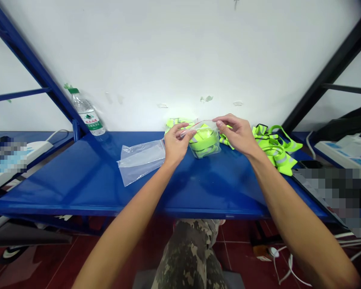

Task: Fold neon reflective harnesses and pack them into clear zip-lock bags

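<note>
Camo trousers (188,255) at six o'clock: irregular blotches, dark olive and brown mixed with paler beige-grey, light patches heavier toward one o'clock on the cloth. Left forearm (129,220) at seven o'clock, bare; right forearm (284,200) at four, bare. Left hand (175,146), right hand (238,135) ungloved, slim fingers. Nails too small to tell.

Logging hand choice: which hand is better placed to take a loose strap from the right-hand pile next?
Right, probably. The right hand is nearer the pile of yellow-green straps; the left hand is farther off, across the filled bag. Both pinch that bag's top edge.
</note>
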The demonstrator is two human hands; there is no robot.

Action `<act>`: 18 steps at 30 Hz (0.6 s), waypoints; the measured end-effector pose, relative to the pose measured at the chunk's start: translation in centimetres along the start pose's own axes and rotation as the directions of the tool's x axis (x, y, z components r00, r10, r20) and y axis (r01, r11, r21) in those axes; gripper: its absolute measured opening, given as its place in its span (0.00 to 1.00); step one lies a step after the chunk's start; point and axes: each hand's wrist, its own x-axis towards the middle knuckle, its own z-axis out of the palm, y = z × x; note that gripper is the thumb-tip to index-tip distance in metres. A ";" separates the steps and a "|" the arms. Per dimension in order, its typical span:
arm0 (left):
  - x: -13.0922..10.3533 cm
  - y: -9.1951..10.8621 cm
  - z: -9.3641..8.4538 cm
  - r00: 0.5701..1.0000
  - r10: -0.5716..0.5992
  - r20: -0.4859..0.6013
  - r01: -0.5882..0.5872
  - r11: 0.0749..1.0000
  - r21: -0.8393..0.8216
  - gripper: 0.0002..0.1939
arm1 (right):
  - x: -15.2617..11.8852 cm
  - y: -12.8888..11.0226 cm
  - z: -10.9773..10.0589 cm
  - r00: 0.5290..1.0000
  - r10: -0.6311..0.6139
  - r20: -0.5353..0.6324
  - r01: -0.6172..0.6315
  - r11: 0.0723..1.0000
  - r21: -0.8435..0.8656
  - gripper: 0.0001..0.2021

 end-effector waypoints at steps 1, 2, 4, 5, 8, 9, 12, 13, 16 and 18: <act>0.1 -0.1 0.0 0.999 -0.040 -0.001 0.040 0.998 -0.053 0.19 | -0.1 0.4 0.2 1.000 0.025 -0.006 -0.025 0.999 0.035 0.18; 0.2 -0.2 0.0 0.997 -0.077 0.000 0.077 0.992 -0.100 0.21 | -0.2 0.8 0.4 0.998 0.055 -0.023 -0.053 0.996 0.072 0.18; 0.3 -0.6 0.0 0.990 -0.141 0.003 0.139 0.975 -0.175 0.22 | -0.4 1.5 0.9 0.992 0.101 -0.080 -0.091 0.988 0.121 0.20; 0.3 -0.8 0.0 0.985 -0.170 0.007 0.168 0.964 -0.206 0.22 | -0.4 1.8 1.2 0.987 0.113 -0.111 -0.099 0.987 0.128 0.20; 0.4 -1.0 0.0 0.970 -0.242 0.036 0.242 0.925 -0.292 0.24 | -0.1 2.0 1.8 0.974 0.125 -0.187 -0.106 0.988 0.108 0.21; 0.4 -1.0 0.0 0.964 -0.260 0.052 0.263 0.911 -0.317 0.25 | 0.1 2.0 1.9 0.969 0.123 -0.212 -0.105 0.990 0.097 0.22; 0.6 -0.8 -0.1 0.948 -0.296 0.114 0.317 0.878 -0.359 0.25 | 0.8 2.2 2.2 0.943 0.098 -0.318 -0.079 0.994 0.072 0.23; 0.8 -0.7 -0.1 0.943 -0.304 0.134 0.332 0.873 -0.358 0.25 | 1.1 2.4 2.3 0.932 0.089 -0.352 -0.071 0.995 0.065 0.23; 1.8 -0.6 0.1 0.941 -0.304 0.146 0.335 0.892 -0.304 0.24 | 1.6 3.0 2.1 0.920 0.099 -0.381 -0.072 0.994 0.084 0.23; 2.7 -0.7 0.5 0.952 -0.284 0.115 0.305 0.918 -0.254 0.22 | 1.7 3.4 1.9 0.932 0.137 -0.336 -0.096 0.986 0.137 0.23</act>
